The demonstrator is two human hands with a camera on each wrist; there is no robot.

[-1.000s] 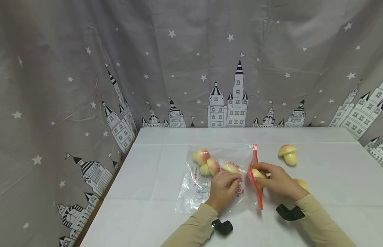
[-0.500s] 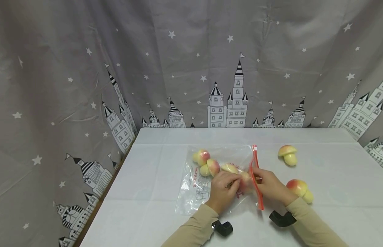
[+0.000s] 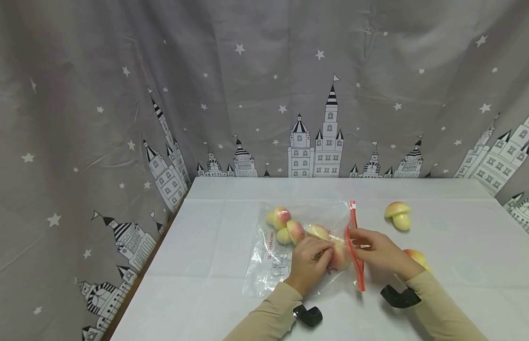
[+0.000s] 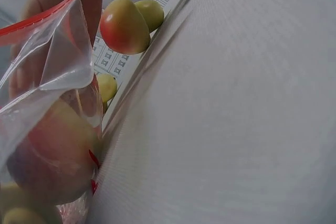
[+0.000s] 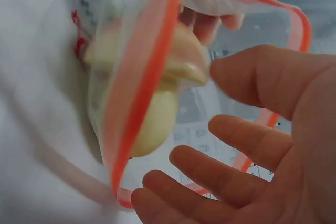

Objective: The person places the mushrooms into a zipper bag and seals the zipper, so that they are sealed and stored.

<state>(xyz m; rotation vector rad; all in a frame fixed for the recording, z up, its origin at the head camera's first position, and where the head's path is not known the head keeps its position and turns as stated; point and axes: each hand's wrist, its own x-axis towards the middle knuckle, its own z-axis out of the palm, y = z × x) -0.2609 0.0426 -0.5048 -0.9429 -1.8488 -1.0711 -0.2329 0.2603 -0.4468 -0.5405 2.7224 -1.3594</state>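
Grey curtain (image 3: 247, 104) with printed stars and castles hangs behind your white table (image 3: 204, 246). On it lies a clear bag (image 3: 257, 277), its red-edged mouth (image 3: 360, 279) toward your right side and gaping in a loop. Four mushrooms, yellow with pink or red on their caps, show inside it: two touching at the far left end, the back one (image 3: 282, 217) and the front one (image 3: 295, 231); a third (image 3: 318, 231) further right; and a fourth (image 3: 341, 258) near the mouth, beside your left fingertips.

Your left hand (image 3: 308, 263) rests over the bag, fingers curled and pinching its film. Your right hand (image 3: 381, 253) is at the mouth with thumb and fingers apart, gripping nothing; the thumb tip (image 5: 223, 74) is right by the fourth mushroom's cap, and you cannot tell if they touch.

Two more mushrooms lie outside, to the right of the bag: one (image 3: 398, 216) toward the back, the other (image 3: 417, 258) partly hidden by your right wrist. Black wrist cameras (image 3: 308, 315) sit at both tan sleeves (image 3: 268, 312).
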